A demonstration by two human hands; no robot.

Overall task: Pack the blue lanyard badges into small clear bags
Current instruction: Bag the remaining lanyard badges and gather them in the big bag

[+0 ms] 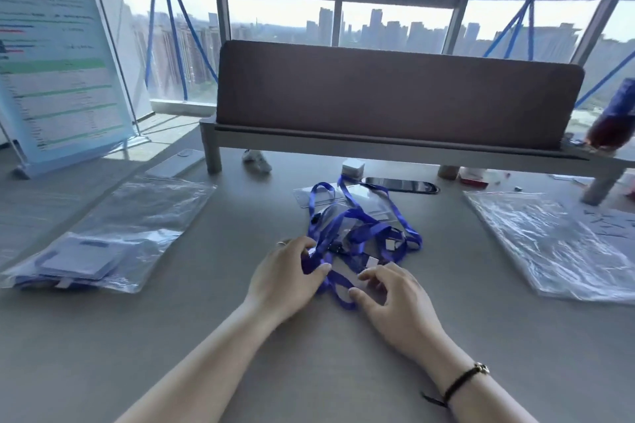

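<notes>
A tangle of blue lanyards with clear badge holders lies in the middle of the grey table. My left hand grips a bunch of blue strap at the near left of the tangle, thumb and fingers curled round it. My right hand has curled fingers over a strap loop and a clear badge holder at the near edge of the pile. At the left lies a clear bag with packed badges inside it. A stack of empty clear bags lies at the right.
A grey shelf riser with a brown panel stands across the back of the table. Under it sit a black phone, a small white box and small items at the right. A poster stand rises at the left.
</notes>
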